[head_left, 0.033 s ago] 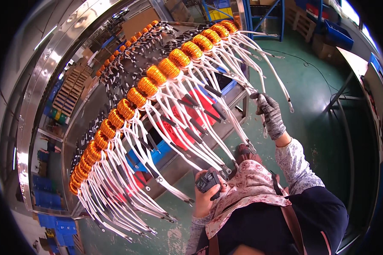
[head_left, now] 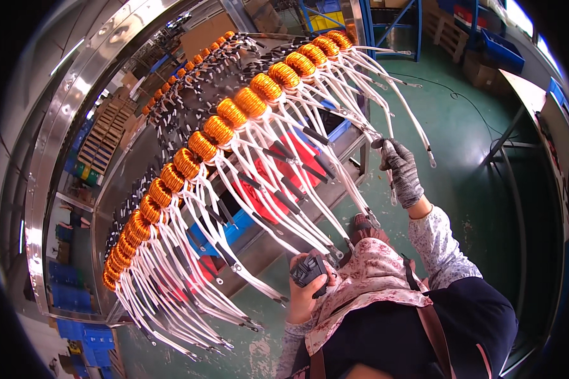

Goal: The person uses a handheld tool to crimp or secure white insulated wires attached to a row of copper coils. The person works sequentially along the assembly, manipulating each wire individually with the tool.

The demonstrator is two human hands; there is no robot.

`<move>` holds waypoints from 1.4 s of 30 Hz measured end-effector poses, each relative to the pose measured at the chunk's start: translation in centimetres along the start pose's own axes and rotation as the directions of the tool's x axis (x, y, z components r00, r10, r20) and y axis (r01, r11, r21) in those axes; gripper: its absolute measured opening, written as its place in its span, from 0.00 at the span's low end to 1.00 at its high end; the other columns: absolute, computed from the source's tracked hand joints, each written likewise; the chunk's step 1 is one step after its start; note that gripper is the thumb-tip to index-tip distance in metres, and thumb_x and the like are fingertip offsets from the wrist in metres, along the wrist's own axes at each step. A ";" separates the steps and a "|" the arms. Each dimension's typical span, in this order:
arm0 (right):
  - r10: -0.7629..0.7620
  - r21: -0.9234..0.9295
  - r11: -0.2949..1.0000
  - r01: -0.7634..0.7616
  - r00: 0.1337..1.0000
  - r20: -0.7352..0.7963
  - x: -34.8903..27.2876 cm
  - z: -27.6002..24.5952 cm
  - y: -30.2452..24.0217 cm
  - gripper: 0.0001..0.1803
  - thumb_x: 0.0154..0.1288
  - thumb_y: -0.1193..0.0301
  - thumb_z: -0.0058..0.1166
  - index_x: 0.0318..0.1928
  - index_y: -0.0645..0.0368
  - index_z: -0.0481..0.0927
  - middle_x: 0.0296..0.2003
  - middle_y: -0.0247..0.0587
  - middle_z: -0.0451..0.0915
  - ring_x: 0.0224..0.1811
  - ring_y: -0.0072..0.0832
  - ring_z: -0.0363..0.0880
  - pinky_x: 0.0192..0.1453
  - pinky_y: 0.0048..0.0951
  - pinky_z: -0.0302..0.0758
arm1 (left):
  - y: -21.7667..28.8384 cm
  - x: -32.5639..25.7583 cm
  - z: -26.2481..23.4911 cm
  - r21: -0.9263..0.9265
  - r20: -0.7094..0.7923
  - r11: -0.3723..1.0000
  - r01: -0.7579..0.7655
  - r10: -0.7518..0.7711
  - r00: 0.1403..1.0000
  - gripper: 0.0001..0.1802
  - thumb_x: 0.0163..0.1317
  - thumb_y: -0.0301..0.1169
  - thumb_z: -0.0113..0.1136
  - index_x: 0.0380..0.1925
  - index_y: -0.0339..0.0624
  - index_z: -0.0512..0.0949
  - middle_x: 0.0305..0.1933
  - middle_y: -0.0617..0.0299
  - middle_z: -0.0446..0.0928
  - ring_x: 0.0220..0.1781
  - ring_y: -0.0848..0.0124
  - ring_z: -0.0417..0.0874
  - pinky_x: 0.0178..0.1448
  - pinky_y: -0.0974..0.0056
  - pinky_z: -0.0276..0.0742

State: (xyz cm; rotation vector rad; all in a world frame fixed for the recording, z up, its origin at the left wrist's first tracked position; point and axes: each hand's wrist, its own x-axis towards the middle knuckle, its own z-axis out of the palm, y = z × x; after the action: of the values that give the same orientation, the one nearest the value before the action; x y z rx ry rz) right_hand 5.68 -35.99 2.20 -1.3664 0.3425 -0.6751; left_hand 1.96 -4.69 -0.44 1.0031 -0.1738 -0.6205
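Note:
A long row of copper-wound toroidal coils (head_left: 232, 114) runs diagonally across the view, from lower left to upper right. From them hang many white sleeved leads (head_left: 278, 189) with metal lugs at their ends, some with black tubing. My right hand (head_left: 401, 170), in a grey glove, is closed with its fingertips on a white lead (head_left: 364, 126) near its lug end, to the right of the row. Bare-skinned and close to my body, my left hand (head_left: 303, 302) is wrapped round a black blocky device (head_left: 310, 270). The hanging lead ends lie just beyond it.
Red bins (head_left: 259, 196) and a blue bin (head_left: 234, 230) sit below the leads. A second row of coils (head_left: 189, 66) stands behind, inside a metal frame (head_left: 63, 107). At right is a table (head_left: 525, 91); a thin cable (head_left: 455, 96) lies on the green floor.

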 end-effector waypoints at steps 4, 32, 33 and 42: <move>-0.049 0.013 0.999 0.049 0.998 -0.041 0.3 -0.1 0.4 0.14 0.71 0.63 0.50 0.47 0.59 0.81 0.24 0.24 0.74 0.24 0.13 0.67 0.27 0.17 0.66 | -0.1 0.3 0.5 0.049 -0.029 0.999 -0.001 0.003 1.000 0.31 0.51 0.24 0.61 0.55 0.43 0.60 0.34 0.51 0.77 0.32 0.62 0.82 0.37 0.61 0.82; 0.114 0.006 0.993 -0.116 0.984 0.134 -0.5 -0.7 -1.1 0.17 0.71 0.60 0.49 0.41 0.62 0.80 0.21 0.27 0.72 0.21 0.16 0.67 0.28 0.18 0.66 | -0.9 0.1 -0.2 0.022 -0.020 1.000 -0.013 0.014 1.000 0.32 0.49 0.22 0.62 0.54 0.42 0.60 0.36 0.51 0.77 0.33 0.62 0.82 0.37 0.60 0.81; 0.142 0.015 0.989 -0.146 0.978 0.152 -0.7 -0.8 -1.5 0.16 0.71 0.60 0.50 0.42 0.63 0.80 0.21 0.29 0.74 0.21 0.17 0.68 0.27 0.18 0.66 | -0.9 0.1 -0.2 0.022 -0.021 1.000 -0.014 0.014 1.000 0.32 0.49 0.22 0.63 0.54 0.42 0.60 0.36 0.51 0.77 0.33 0.62 0.82 0.37 0.60 0.81; 0.097 0.179 0.976 -0.121 0.986 0.135 0.1 -1.3 0.9 0.19 0.72 0.57 0.46 0.42 0.61 0.79 0.19 0.27 0.69 0.19 0.16 0.65 0.25 0.18 0.63 | -0.9 0.0 0.0 0.042 -0.029 0.999 -0.022 0.023 0.999 0.31 0.49 0.22 0.63 0.54 0.41 0.61 0.36 0.51 0.77 0.33 0.62 0.82 0.38 0.61 0.81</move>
State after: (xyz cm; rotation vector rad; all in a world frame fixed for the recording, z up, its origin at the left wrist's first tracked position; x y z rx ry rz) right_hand 5.19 -37.02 1.10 -1.1957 0.2454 -0.5142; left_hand 1.63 -5.04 -1.25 1.0487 -0.1724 -0.5831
